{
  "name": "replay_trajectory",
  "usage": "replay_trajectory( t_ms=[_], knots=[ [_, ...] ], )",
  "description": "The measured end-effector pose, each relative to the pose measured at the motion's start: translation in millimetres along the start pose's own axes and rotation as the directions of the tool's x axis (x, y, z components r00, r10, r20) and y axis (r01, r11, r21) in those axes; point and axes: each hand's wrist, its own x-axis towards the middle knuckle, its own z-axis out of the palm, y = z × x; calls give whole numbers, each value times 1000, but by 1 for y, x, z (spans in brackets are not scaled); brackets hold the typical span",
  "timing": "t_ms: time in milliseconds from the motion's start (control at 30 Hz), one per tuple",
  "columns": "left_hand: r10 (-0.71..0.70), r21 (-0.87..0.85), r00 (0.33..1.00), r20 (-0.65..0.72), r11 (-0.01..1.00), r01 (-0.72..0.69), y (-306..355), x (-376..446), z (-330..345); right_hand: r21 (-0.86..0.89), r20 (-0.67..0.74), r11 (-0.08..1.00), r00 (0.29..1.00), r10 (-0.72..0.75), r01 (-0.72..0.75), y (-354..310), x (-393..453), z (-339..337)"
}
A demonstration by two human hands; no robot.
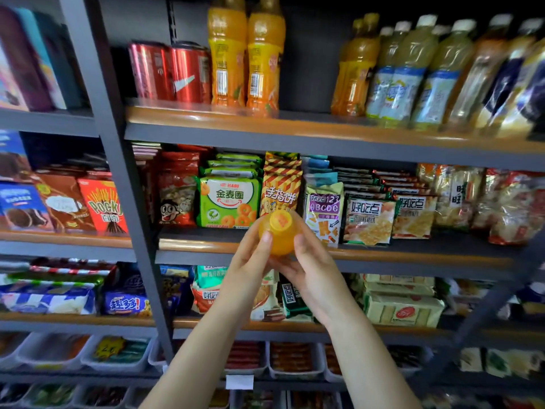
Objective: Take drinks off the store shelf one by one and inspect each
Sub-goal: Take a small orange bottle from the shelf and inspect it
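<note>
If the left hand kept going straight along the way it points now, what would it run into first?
Likely the striped snack packet on the middle shelf: the left hand, gripping the orange bottle together with the right hand, points up and forward toward it. Depth is uncertain.

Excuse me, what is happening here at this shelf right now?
A person stands at a store shelf and holds an orange drink bottle with both hands, its cap pointing toward the camera. The left hand and the right hand wrap around it from either side, in front of the snack packets. On the top shelf two similar orange bottles stand beside red cans, with more bottles to the right.
</note>
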Motion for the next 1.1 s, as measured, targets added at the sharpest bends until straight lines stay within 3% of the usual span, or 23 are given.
replay_trajectory(
  t_ms=[200,467,833,1000,1100],
  knots=[
    [29,49,997,69,998,-33,-12,4,-10,111,13,994,1000,-22,20,9,7,-6],
    [2,82,999,49,997,-6,-32,5,-17,136,-41,990,999,35,-29,19,3,-9],
    [-12,231,995,97,973,-11,-32,6,-19,19,-61,1000,998,17,-16,11,-9,-12],
    [111,457,982,151,873,-169,-6,19,-15,-114,-110,993,993,-48,36,-30,-7,-11],
    [199,410,964,177,875,-256,22,26,-3,-194,-85,979,993,-77,59,-54,-8,-15]
  ],
)
